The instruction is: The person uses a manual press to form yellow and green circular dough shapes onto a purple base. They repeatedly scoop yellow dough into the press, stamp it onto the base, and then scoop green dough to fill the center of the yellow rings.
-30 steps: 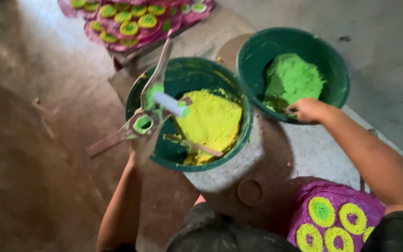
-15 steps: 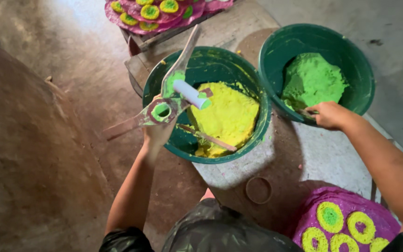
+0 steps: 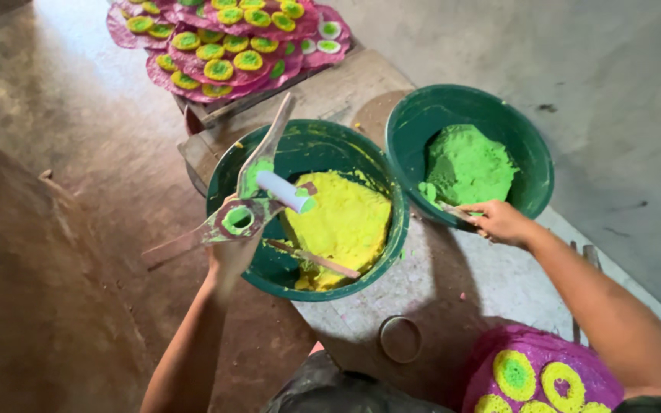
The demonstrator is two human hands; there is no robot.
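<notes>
The left hand point(image 3: 231, 256) grips paint-smeared stencils point(image 3: 242, 214) and a white tube point(image 3: 284, 191) over the near yellow bowl point(image 3: 380, 252), catching drips, while the right hand point(image 3: 503, 223) pinches a small stick point(image 3: 457, 216) at the far green bowl's point(image 3: 533, 153) rim

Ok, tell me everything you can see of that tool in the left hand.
The tool looks like flat, worn wooden strips joined in a cross: one long arm points up over the yellow bowl, another runs out left. Where they meet there is a round hole ringed with green paste. A short white cylinder, green-tipped, sticks out toward the right. Green and yellow smears cover it. The left hand grips it from below, holding it raised at the bowl's near-left rim.
</notes>
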